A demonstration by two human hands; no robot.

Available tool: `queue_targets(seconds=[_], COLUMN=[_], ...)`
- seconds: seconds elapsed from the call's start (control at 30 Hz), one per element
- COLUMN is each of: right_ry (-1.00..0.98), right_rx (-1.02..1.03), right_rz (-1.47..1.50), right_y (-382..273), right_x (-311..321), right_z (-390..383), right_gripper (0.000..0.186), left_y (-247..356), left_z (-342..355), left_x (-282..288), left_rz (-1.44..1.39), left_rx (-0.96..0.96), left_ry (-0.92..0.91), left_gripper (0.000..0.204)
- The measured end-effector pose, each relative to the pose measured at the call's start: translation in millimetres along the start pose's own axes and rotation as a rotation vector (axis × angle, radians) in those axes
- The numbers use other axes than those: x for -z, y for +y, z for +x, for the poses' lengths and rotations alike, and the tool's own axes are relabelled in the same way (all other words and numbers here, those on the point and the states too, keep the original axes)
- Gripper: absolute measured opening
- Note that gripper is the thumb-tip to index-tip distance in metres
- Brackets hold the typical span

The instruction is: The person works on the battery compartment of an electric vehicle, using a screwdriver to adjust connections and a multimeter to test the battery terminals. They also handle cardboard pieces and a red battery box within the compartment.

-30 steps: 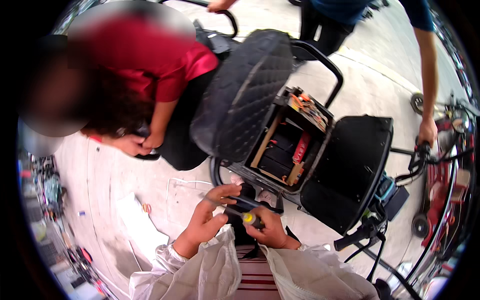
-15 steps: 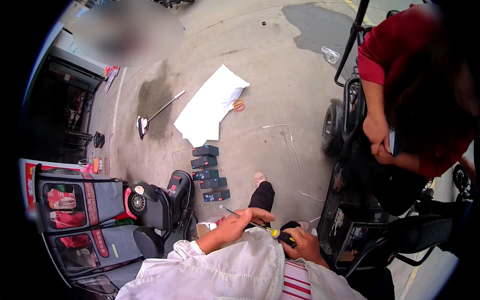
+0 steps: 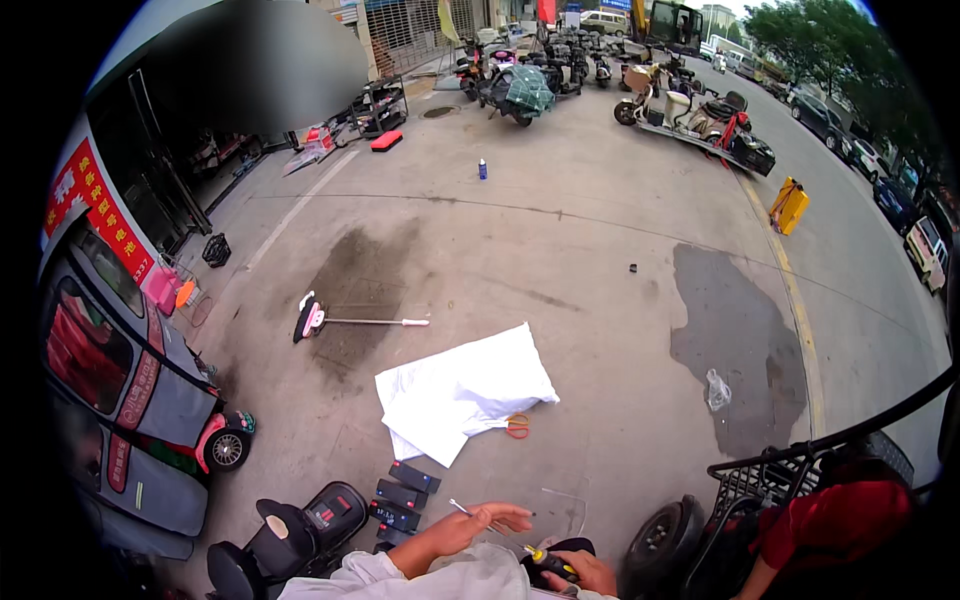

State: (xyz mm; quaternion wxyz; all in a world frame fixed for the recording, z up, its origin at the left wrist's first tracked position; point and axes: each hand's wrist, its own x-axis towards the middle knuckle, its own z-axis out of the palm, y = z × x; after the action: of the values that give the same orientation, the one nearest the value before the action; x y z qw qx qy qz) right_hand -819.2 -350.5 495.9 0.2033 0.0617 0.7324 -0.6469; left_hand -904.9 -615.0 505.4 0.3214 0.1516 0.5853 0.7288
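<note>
the view has lifted across the floor [image 3: 580,260]; work appears paused. the right hand [image 3: 590,573] keeps its grip clenched on the screwdriver [image 3: 541,555], low before the body; the left hand [image 3: 462,530], fingers extended, is at its shaft.

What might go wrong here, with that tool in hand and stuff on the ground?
The screwdriver in the grip of the right hand might slip and jab the left hand near its tip. Someone might also trip over the mop lying flat, or step on the scissors by the white sack.
</note>
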Motion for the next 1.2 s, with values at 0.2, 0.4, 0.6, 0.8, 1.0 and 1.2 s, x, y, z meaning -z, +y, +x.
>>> queue_targets(seconds=[0.2, 0.4, 0.6, 0.8, 1.0, 1.2], right_ry=[-0.086, -0.514, -0.711, -0.312, 0.575, 0.604], right_rx=[0.205, 0.545, 0.790, 0.366, -0.889, -1.040], right_rz=[0.068, -0.446, -0.650, -0.542, -0.370, -0.158], right_y=[-23, -239, -373, -347, -130, -247], right_x=[68, 86, 88, 203, 466, 483], right_z=[229, 479, 701, 990, 1098, 1270], right_gripper=[0.036, 0.040, 0.061, 0.037, 0.025, 0.016], left_y=[49, 112, 199, 229, 360, 446], left_z=[193, 309, 406, 527, 660, 679], left_x=[102, 229, 363, 567, 720, 840], left_rz=[0.181, 0.130, -0.226, -0.672, -0.930, -0.722], left_rx=[0.182, 0.029, -0.278, -0.524, -0.586, -0.865], left_ry=[-0.231, 0.227, 0.813, 1.371, 1.534, 1.676], left_gripper=[0.058, 0.055, 0.042, 0.038, 0.032, 0.018])
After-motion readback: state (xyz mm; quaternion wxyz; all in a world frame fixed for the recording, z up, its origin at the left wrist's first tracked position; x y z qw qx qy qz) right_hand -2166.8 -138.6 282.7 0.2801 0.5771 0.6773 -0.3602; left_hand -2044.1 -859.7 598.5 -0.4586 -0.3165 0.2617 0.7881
